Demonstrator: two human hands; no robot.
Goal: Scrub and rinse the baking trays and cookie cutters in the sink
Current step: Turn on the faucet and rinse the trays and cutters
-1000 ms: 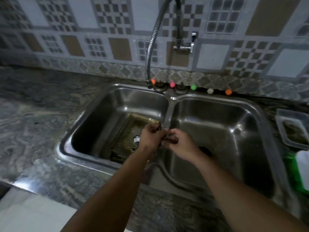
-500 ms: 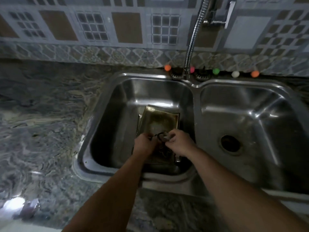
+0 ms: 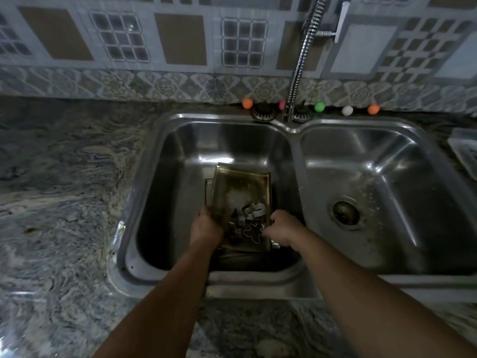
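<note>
Stained golden rectangular metal baking tray point(image 3: 242, 187): stiff, light, likely slippery. Left hand point(image 3: 206, 226) fingers grip its 9 o'clock edge; right hand point(image 3: 282, 229) fingers curl by the metal cookie cutters point(image 3: 249, 218) (contact unclear).

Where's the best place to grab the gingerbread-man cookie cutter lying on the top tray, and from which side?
Pinch the gingerbread-man cookie cutter by its thin upright wall at the right-side limb, coming from above and the right, probably with the right hand already beside it. It lies flat on the baking tray, other cutters crowd its far-left side, and the left hand holds the tray's left edge.
</note>
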